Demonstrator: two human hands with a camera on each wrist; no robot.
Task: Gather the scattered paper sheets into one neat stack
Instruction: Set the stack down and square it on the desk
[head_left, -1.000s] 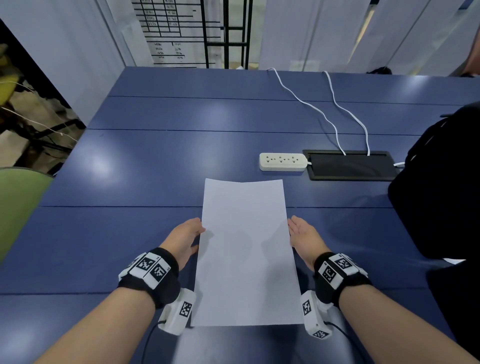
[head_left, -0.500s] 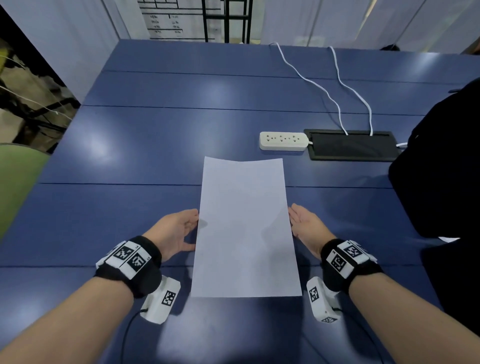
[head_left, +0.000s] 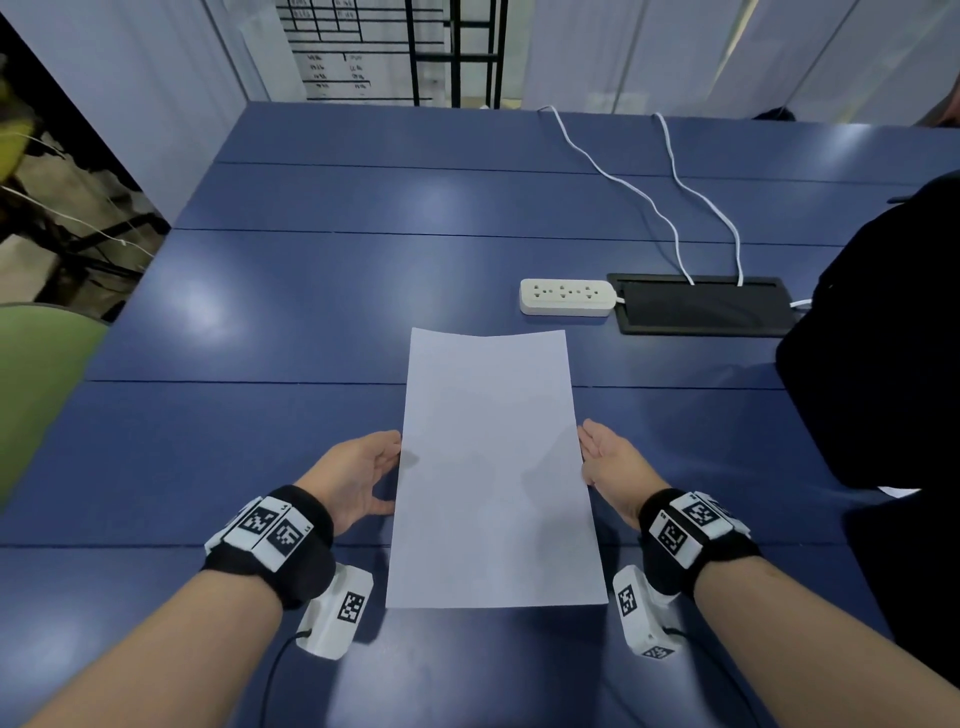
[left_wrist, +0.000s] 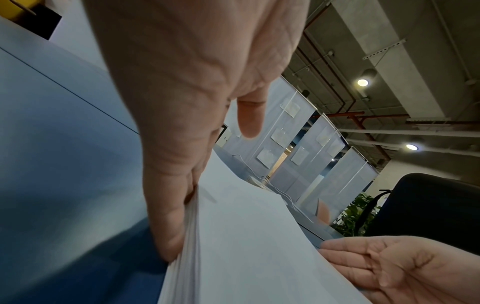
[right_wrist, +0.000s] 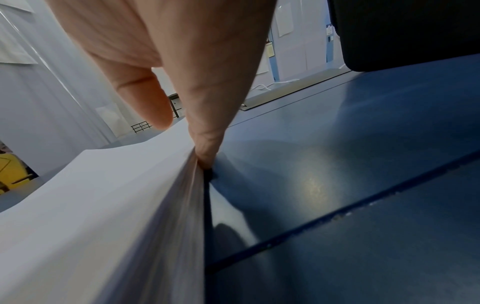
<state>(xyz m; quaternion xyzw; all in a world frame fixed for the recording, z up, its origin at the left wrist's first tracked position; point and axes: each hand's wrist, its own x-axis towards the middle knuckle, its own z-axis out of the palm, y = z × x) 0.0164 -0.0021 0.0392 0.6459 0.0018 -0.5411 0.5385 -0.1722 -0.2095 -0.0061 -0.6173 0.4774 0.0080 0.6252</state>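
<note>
A neat paper stack (head_left: 493, 467) lies on the near blue bench (head_left: 311, 312). Left hand (head_left: 358, 475) and right hand (head_left: 610, 462), fingers straight, press its long edges. The thin sheets likely slide and bend easily; squaring from the edges seems safest.

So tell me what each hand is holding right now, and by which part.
Neither grips anything. The left hand and right hand press straight fingers against the long side edges of the paper stack, which lies on the table.

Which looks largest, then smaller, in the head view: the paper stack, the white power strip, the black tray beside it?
1. paper stack, though it lies nearest the camera.
2. black tray.
3. white power strip.
</note>
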